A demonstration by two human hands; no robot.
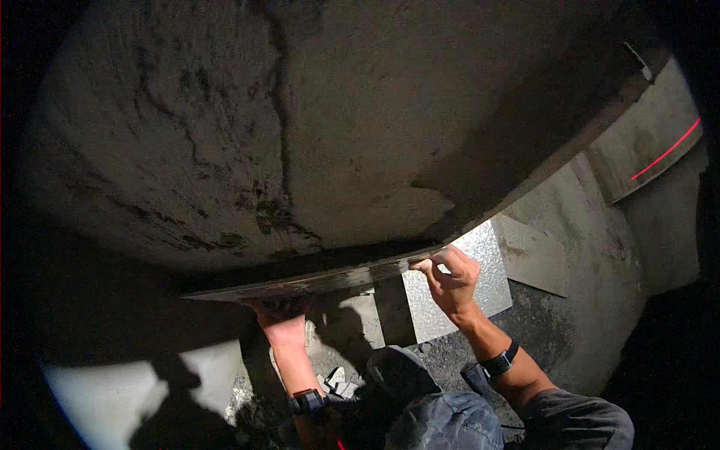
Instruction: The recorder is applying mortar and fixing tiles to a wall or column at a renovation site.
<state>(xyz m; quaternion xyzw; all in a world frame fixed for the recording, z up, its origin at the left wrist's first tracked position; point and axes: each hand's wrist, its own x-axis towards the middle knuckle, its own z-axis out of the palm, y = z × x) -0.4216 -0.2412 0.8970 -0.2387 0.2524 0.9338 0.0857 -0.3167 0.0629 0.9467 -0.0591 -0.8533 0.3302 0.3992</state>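
Observation:
A long, thin grey tile [337, 276], seen nearly edge-on, lies along the lower edge of a grey plastered surface [360, 127]. My left hand [281, 319] holds the tile from beneath, its fingers in shadow and partly hidden by it. My right hand [454, 277] grips the tile’s edge farther right, with thumb and fingers bent together. Behind my right hand is a bright, speckled square tile [480, 289]. A dark watch-like band circles each forearm.
Grey panels [540, 255] stand at the right beside a red line on another surface [664, 150]. A pale surface [90, 390] carries shadows at lower left. Broken pale fragments [341, 382] lie on dark rubble. My bent knee in grey cloth [442, 424] shows at the bottom.

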